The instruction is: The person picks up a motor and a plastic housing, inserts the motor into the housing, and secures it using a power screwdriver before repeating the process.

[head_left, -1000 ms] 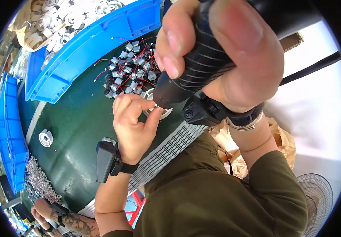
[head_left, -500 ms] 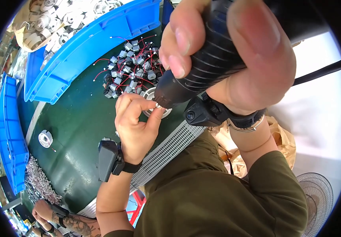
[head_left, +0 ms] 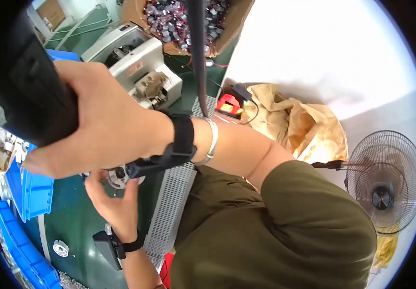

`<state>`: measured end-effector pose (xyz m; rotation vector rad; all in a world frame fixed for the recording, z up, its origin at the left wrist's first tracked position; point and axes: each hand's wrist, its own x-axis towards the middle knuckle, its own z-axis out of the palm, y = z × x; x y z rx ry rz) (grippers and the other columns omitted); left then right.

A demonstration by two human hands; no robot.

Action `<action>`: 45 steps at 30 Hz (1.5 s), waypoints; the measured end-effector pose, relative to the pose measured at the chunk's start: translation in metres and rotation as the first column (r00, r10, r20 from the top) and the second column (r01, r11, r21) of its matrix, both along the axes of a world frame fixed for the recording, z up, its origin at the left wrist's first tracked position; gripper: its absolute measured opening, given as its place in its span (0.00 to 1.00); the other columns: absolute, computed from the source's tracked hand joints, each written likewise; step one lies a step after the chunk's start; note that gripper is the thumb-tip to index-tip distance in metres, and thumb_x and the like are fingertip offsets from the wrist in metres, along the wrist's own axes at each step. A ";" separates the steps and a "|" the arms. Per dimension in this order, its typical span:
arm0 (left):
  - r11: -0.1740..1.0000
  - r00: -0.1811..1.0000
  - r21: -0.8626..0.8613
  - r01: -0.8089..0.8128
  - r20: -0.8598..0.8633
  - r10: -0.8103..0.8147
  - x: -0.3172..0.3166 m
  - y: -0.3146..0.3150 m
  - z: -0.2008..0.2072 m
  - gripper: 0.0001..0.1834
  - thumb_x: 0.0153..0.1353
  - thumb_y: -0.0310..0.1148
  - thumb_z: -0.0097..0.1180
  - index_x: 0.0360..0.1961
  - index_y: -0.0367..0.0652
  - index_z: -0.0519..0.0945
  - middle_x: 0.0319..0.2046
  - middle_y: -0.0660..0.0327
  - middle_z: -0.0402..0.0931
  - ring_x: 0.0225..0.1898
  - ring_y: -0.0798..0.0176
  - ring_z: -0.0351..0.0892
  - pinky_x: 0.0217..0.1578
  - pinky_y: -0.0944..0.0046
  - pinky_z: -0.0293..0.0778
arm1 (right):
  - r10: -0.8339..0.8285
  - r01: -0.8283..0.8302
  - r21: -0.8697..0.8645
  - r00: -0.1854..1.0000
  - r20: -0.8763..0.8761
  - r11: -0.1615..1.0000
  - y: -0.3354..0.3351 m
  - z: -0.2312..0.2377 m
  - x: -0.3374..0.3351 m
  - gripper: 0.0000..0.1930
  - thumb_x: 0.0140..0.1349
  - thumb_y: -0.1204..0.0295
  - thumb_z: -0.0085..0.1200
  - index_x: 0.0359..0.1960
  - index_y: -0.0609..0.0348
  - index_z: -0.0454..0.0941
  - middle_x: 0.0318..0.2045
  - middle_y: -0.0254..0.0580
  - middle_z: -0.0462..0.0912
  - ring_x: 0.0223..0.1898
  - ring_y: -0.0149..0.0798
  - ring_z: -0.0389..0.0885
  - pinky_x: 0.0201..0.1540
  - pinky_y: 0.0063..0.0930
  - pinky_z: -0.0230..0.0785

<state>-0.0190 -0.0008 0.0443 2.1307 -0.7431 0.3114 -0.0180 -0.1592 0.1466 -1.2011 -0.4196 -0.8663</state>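
Over glossy tabletop (head_left: 70,212), right grip (head_left: 106,123) clasps black tool (head_left: 29,91), left grip (head_left: 116,207) holds white disc (head_left: 115,182).

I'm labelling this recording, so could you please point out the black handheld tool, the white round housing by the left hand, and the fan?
Black handheld tool (head_left: 32,89): head view, middle of its body.
White round housing (head_left: 116,182) by the left hand (head_left: 114,210): head view, its lower part.
Fan (head_left: 382,198): head view, its central hub.

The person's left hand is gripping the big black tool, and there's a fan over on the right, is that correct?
Not quite: it's the right hand that grips the big black tool, as the head view shows. The fan is indeed over on the right.
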 end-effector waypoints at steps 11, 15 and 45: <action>0.969 0.895 0.165 0.186 0.378 -0.236 0.005 0.004 -0.028 0.19 0.40 0.32 0.69 0.36 0.42 0.81 0.44 0.56 0.73 0.48 0.49 0.72 0.50 0.46 0.65 | 0.098 -0.118 -0.040 0.935 -0.340 0.992 -0.007 0.001 -0.030 0.10 0.52 0.76 0.62 0.33 0.62 0.73 0.23 0.30 0.75 0.23 0.22 0.73 0.25 0.18 0.64; 0.968 0.909 0.156 0.196 0.341 -0.240 0.006 0.007 -0.030 0.17 0.41 0.31 0.68 0.35 0.41 0.81 0.44 0.55 0.74 0.47 0.50 0.73 0.50 0.46 0.66 | 0.116 -0.151 -0.044 0.888 -0.444 0.988 -0.008 -0.003 -0.026 0.11 0.52 0.76 0.62 0.34 0.63 0.73 0.22 0.32 0.77 0.22 0.22 0.74 0.24 0.16 0.65; 0.960 0.886 0.085 0.266 0.370 -0.279 0.010 0.000 -0.036 0.19 0.40 0.29 0.70 0.35 0.38 0.79 0.50 0.45 0.72 0.43 0.43 0.73 0.47 0.45 0.70 | 0.145 -0.197 -0.160 0.946 -0.290 0.967 -0.001 -0.026 -0.006 0.17 0.47 0.76 0.65 0.36 0.62 0.71 0.22 0.34 0.79 0.23 0.25 0.78 0.26 0.22 0.72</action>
